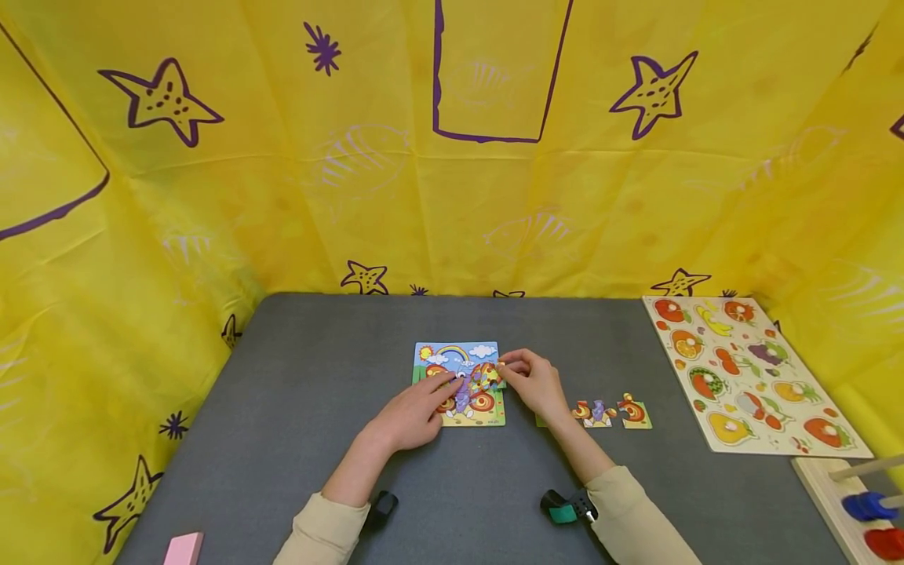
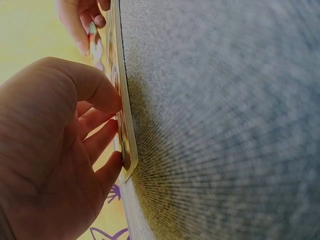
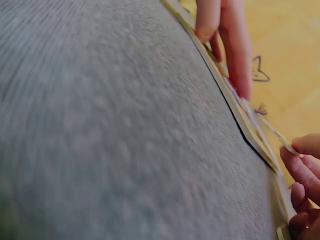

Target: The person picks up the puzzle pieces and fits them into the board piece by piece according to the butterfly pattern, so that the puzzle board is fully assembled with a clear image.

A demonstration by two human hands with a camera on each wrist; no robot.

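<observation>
A small butterfly jigsaw puzzle (image 1: 455, 350) with a rainbow and sun lies flat on the table. My left hand (image 1: 408, 414) rests on its left side, the fingertips touching the picture near the middle. At the puzzle's right edge, my right hand (image 1: 534, 384) pinches a colourful puzzle piece (image 1: 487, 377) between thumb and fingers. The right wrist view shows this piece (image 3: 276, 133) tilted, its held side raised above the board. Several loose pieces lie right of the puzzle, among them an orange-and-green corner piece (image 1: 637, 414); the right forearm partly hides the others.
A wooden fruit board (image 1: 759, 377) lies at the table's right side. In front of it stands a wooden frame (image 1: 822, 494) with blue and red rings. A pink block (image 1: 184, 548) sits at the near left. Yellow cloth (image 1: 452, 196) hangs behind the grey table (image 1: 318, 353).
</observation>
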